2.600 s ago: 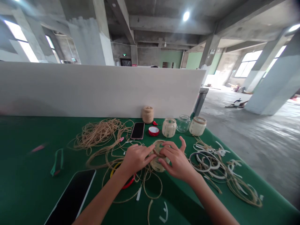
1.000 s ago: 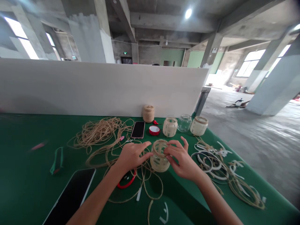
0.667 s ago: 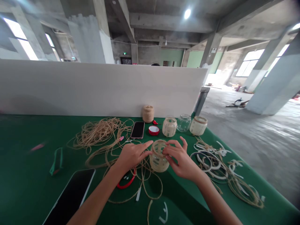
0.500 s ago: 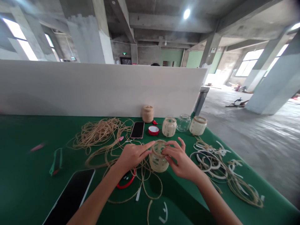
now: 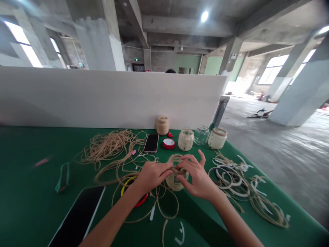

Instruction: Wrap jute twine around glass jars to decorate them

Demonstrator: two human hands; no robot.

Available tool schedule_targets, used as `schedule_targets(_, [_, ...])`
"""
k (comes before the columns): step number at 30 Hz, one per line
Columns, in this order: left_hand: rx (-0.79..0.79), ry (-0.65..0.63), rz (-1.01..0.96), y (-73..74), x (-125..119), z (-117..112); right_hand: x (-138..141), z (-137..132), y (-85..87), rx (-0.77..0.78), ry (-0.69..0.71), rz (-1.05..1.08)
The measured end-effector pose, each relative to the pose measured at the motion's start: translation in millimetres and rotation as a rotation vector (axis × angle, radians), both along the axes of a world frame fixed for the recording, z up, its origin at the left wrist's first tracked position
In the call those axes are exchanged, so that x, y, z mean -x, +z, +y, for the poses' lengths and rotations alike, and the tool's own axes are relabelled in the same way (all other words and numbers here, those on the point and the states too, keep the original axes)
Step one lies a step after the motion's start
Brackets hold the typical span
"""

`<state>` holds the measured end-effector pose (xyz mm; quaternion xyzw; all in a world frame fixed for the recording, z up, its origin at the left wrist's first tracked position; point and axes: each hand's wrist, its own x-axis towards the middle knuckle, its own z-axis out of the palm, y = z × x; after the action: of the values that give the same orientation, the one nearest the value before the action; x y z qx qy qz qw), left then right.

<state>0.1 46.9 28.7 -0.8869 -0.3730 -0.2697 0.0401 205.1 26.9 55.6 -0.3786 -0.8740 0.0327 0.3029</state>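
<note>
A glass jar [image 5: 175, 184] with a pale wrapping stands upright on the green table, in front of me. Across its near rim runs a piece of tan twine [image 5: 178, 171]. My left hand [image 5: 152, 174] comes in from the left, thumb and fingertips closed on the twine. On the other side my right hand [image 5: 196, 175] pinches the twine at the rim with thumb and index finger, its outer fingers raised. The fingers partly cover the jar's mouth. Loops of twine, a yellow ring [image 5: 125, 185] and a red ring [image 5: 143, 200] lie below my left forearm.
A tangled twine pile [image 5: 110, 145], phone [image 5: 151, 143], red tape roll [image 5: 169, 143], twine spool [image 5: 162, 126] and several jars [image 5: 202, 135] line the back. Left are a green cutter [image 5: 62, 177] and black tablet [image 5: 77, 216]. Coiled rings [image 5: 232, 180] lie right. A white partition [image 5: 110, 99] stands behind.
My left hand has moved right, from extended fingers at the jar's left rim to a pinch on the twine. The twine now crosses the near rim between both hands.
</note>
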Motion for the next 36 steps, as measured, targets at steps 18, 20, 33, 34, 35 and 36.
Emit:
schedule_targets(18, [-0.029, 0.016, 0.046, 9.9, 18, 6, -7, 9, -9.7, 0.098, 0.061, 0.025])
schedule_targets(20, [-0.039, 0.002, 0.03, 8.0, 17, 7, -9, 11, -10.4, 0.136, 0.065, 0.035])
schedule_targets(33, [0.04, 0.057, -0.028, -1.5, 1, 2, -5, 11, -13.4, 0.032, 0.016, 0.048])
schedule_targets(34, [0.037, 0.058, -0.022, -0.3, 1, 1, -4, 10, -12.3, 0.024, 0.015, 0.041])
schedule_targets(35, [0.033, 0.058, -0.015, 0.9, -1, 0, -3, 9, -11.3, 0.019, 0.019, 0.031])
schedule_targets(36, [0.025, 0.058, -0.007, 2.0, -3, -2, -2, 8, -10.3, 0.013, 0.027, 0.023])
